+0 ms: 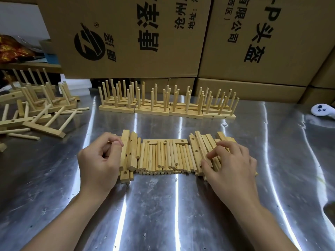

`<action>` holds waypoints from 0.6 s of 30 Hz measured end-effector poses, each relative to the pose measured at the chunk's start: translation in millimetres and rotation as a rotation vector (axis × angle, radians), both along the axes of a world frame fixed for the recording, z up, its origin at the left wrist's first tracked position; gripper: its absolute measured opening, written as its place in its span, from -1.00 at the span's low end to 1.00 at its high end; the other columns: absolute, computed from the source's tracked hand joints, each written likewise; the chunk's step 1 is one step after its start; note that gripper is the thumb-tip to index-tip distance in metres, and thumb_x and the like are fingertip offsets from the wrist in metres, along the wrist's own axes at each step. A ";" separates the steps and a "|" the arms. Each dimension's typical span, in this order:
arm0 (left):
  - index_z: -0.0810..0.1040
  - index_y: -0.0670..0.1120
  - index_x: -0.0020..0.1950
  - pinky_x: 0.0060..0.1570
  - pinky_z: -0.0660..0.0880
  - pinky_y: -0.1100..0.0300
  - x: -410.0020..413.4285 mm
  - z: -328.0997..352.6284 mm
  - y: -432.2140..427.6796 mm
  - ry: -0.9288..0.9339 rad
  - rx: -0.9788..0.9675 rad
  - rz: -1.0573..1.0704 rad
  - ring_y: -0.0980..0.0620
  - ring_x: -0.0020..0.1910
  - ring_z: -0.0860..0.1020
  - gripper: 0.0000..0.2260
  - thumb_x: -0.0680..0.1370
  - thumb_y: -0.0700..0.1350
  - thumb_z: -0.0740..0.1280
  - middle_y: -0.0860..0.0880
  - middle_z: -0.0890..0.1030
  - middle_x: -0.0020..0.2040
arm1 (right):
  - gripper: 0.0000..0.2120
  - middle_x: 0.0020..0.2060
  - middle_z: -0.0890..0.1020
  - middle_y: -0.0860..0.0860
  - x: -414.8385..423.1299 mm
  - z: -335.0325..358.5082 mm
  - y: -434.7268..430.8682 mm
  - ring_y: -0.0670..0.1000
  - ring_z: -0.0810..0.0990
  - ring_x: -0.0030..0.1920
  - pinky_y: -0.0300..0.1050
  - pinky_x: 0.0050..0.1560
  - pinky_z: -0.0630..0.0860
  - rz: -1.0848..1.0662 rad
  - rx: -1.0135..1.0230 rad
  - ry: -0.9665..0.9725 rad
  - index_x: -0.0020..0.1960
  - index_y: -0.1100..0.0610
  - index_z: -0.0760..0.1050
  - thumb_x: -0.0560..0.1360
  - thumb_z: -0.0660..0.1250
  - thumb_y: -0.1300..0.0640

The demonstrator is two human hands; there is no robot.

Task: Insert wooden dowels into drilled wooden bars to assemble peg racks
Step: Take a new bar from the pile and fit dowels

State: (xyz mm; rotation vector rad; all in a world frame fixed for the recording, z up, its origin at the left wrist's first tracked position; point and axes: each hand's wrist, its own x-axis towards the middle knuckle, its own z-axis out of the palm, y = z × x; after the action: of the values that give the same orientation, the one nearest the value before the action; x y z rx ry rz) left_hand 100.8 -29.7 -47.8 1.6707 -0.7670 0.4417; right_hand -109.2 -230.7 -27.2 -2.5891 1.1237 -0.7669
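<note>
- Loose dowels [163,158] lie side by side in a tight row at the middle of the metal table [163,214], ends toward the near edge.
- One drilled bar [165,141] lies crosswise behind the row, touching the far ends of the dowels, three holes up.
- More drilled bars close the row at both ends: left bars [129,151] and right bars [201,149], lying lengthwise.
- Left hand [98,160] is just left of the left bars, fingers curled in, thumb against index. Cannot tell whether it pinches anything.
- Right hand [230,160] lies on the right bars, fingers spread and loosely bent, tips on the wood, thumb at their near ends.
- Finished peg racks [166,107] stand in a packed line toward the far edge, pegs upright.
- Tumbled pile of racks and stray dowels [41,109] is at the left edge, well apart from the hands.
- White controller [322,110] sits at the right edge.
- Cardboard boxes [126,42] are stacked along the far edge behind the racks, closed, contents not seen.
- Bare metal shows between the row and the standing racks, and from the row to the near edge, crossed only by the forearms.
</note>
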 end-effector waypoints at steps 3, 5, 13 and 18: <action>0.61 -0.02 -0.20 -0.48 0.19 0.18 0.0 0.6 -0.2 -0.001 0.005 -0.009 -0.10 -0.47 0.38 -0.81 0.59 -0.12 0.28 -0.13 0.46 -0.48 | -0.81 0.24 0.49 -0.19 0.0 1.1 -0.3 -0.02 0.34 0.41 0.07 0.38 0.24 -0.013 -0.005 0.012 -0.05 -0.13 0.56 0.50 0.45 -0.21; 0.60 -0.02 -0.20 -0.48 0.18 0.21 -0.3 1.4 -0.6 -0.003 0.007 -0.014 -0.10 -0.46 0.38 -0.81 0.59 -0.11 0.27 -0.12 0.47 -0.47 | -0.78 0.24 0.49 -0.19 0.4 0.9 0.0 -0.02 0.34 0.41 0.07 0.38 0.25 -0.026 -0.011 0.026 -0.06 -0.14 0.54 0.49 0.45 -0.25; 0.60 0.01 -0.20 -0.48 0.23 0.11 -0.1 0.5 0.6 -0.001 -0.006 -0.023 -0.11 -0.45 0.41 -0.81 0.59 -0.08 0.27 -0.15 0.49 -0.45 | -0.71 0.21 0.52 -0.15 -2.0 2.7 -0.5 0.02 0.35 0.41 0.07 0.35 0.24 -0.058 -0.055 0.053 -0.25 -0.12 0.50 0.46 0.45 -0.28; 0.59 0.01 -0.20 -0.48 0.21 0.13 -0.3 0.8 0.4 -0.004 -0.014 -0.020 -0.10 -0.46 0.39 -0.80 0.59 -0.07 0.27 -0.11 0.47 -0.47 | -0.73 0.26 0.56 -0.16 -4.4 3.2 -1.2 0.01 0.36 0.41 0.08 0.36 0.24 -0.043 -0.087 0.059 -0.30 -0.11 0.53 0.47 0.46 -0.21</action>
State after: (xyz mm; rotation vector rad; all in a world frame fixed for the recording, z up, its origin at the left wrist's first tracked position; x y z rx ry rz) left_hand 100.4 -29.2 -47.0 1.6482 -0.7808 0.4358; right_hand -113.6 -232.0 -24.0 -2.6842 1.1926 -0.7696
